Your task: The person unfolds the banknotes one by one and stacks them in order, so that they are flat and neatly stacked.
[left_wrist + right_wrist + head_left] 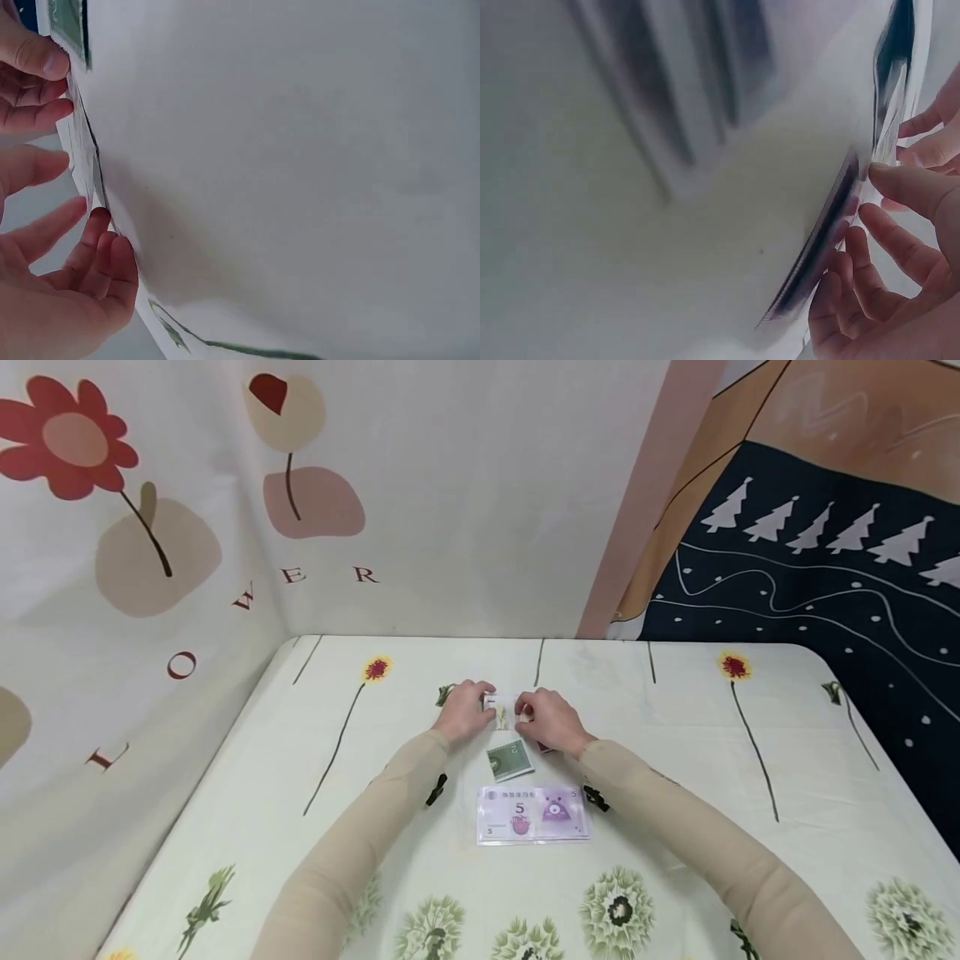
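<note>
Both hands meet over a small whitish note (502, 712) with a plant picture, near the far middle of the table. My left hand (463, 712) holds its left end, thumb and fingers at the edges. At the opposite end my right hand (552, 720) pinches the note, thumb tip and forefinger close together. From the side, the note (889, 127) is a thin pale sliver between the hands. Below them lies a green banknote-like piece (510, 761), slightly turned. A dark reddish piece (544, 747) shows partly from under my right hand; the rest is hidden.
Nearer me lies a purple play banknote (534, 816) marked 5, flat on the flower-printed tablecloth (247, 760). Dark wrist straps (437, 789) show under both forearms. A white printed curtain (465, 502) hangs beyond the table, with a dark tree-printed cloth (810, 568) at right.
</note>
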A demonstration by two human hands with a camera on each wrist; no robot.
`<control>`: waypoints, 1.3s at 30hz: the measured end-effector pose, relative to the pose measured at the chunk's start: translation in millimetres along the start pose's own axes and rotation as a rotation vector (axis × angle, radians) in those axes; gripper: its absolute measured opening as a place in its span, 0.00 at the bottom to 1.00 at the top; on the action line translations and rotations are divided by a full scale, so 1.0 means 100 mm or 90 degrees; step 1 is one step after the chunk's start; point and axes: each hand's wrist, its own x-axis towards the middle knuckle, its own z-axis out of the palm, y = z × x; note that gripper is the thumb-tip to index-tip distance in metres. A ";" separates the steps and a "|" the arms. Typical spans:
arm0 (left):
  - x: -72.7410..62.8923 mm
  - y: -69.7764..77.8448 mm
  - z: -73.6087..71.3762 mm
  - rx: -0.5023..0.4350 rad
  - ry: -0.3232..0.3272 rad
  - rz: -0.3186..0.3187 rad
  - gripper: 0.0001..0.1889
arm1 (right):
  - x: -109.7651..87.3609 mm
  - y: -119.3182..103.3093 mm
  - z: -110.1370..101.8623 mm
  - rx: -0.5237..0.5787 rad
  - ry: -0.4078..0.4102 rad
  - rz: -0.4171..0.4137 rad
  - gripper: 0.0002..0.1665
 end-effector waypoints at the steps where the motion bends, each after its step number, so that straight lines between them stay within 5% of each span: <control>1: 0.01 0.00 0.00 -0.001 -0.008 -0.004 0.20 | 0.01 0.01 0.00 0.003 0.000 0.001 0.11; 22: 0.12 -0.05 -0.15 -0.151 -0.107 -0.115 0.12 | 0.02 0.10 -0.01 0.125 -0.003 -0.034 0.12; 30: 0.11 -0.13 -0.11 -0.269 -0.081 -0.063 0.15 | 0.01 0.11 0.01 0.157 -0.016 -0.024 0.14; 39: 0.04 0.03 -0.16 -0.381 -0.063 -0.016 0.16 | -0.05 0.10 -0.15 0.292 0.038 -0.029 0.13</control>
